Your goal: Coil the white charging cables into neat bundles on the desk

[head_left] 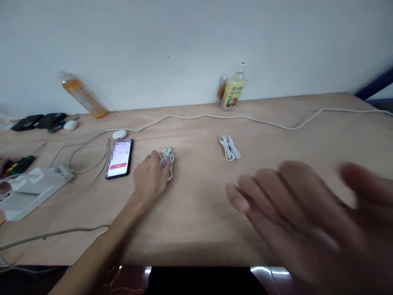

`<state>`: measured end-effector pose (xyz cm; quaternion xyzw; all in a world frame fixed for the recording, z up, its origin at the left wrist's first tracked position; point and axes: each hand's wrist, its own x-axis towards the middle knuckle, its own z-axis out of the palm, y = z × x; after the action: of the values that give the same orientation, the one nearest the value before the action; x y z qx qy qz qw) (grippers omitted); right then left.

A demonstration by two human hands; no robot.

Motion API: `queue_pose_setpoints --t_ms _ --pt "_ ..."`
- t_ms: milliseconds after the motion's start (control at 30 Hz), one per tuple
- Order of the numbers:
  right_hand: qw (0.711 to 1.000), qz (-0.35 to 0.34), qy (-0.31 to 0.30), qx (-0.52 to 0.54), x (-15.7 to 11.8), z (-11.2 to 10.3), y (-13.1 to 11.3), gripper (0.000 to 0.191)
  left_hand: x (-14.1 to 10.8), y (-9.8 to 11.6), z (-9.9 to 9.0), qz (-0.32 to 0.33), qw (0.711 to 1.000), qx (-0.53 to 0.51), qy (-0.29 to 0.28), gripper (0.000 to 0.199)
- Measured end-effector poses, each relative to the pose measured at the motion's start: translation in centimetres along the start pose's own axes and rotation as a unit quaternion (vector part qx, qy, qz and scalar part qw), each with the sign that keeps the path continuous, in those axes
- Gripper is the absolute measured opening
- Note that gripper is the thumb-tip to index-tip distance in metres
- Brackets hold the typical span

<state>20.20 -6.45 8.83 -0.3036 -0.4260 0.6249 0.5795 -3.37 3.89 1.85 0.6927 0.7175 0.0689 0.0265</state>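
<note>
My left hand (152,174) reaches over the table with its fingers closed around a bundled white cable (167,153), which lies on the wood and is partly hidden by the fingers. To the right, a second bundle of white cable (229,148) rests on the table, apart from both hands. Raised close to the camera, my right hand (303,217) is blurred by motion. Its fingers are bent, the thumb stands away from them, and nothing shows in its grasp.
A lit phone (119,159) lies left of my left hand, with a white case (119,134) behind it. A long white cord (211,116) crosses the table. Two drink bottles, one orange (82,96) and one yellow (233,88), lean at the wall. A screwdriver (23,164) and white plastic part (37,190) lie left.
</note>
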Motion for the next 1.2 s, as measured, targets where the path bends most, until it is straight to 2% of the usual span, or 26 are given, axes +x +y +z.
queue_pose_setpoints --t_ms 67,133,233,333,500,600,800,900,1067,1133,1200 --pt "0.999 0.043 0.009 0.022 2.2 0.1 1.0 0.058 0.0 -0.2 -0.1 0.003 0.999 -0.040 0.026 0.020" --pt "0.997 0.074 0.019 -0.012 4.1 -0.4 2.9 0.045 -0.2 -0.3 -0.3 0.010 0.993 -0.099 0.059 0.016" --pt "0.988 0.141 0.037 -0.048 6.1 -1.9 6.4 0.030 -0.6 -0.1 -0.3 0.028 0.967 -0.242 0.081 0.019" --pt "0.980 0.169 0.072 -0.077 7.1 -2.9 8.8 0.028 -1.3 0.8 0.3 0.041 0.903 -0.427 0.038 0.024" --pt "0.987 0.139 0.076 -0.004 7.4 -3.1 9.9 0.038 -1.9 2.9 1.5 0.064 0.803 -0.593 -0.023 0.023" --pt "0.991 0.108 0.076 0.011 7.5 -3.4 10.2 0.044 -2.2 3.6 1.9 0.067 0.765 -0.638 -0.060 0.026" --pt "0.992 0.073 0.098 -0.033 7.7 -4.1 10.9 0.043 -2.6 3.6 2.8 0.040 0.720 -0.677 -0.145 0.035" --pt "0.993 0.067 0.085 -0.045 7.6 -4.3 11.1 0.039 -2.6 3.5 3.4 0.037 0.680 -0.704 -0.200 0.040" --pt "0.995 0.073 0.038 -0.057 7.5 -4.6 11.1 0.035 -2.8 3.4 3.8 0.041 0.631 -0.725 -0.273 0.036" --pt "0.995 0.078 0.036 -0.050 7.4 -4.6 11.1 0.033 -2.9 3.4 3.8 0.041 0.620 -0.729 -0.286 0.035" --pt "0.995 0.085 0.036 -0.047 7.3 -4.5 11.0 0.031 -3.0 3.4 3.8 0.042 0.623 -0.726 -0.288 0.033"
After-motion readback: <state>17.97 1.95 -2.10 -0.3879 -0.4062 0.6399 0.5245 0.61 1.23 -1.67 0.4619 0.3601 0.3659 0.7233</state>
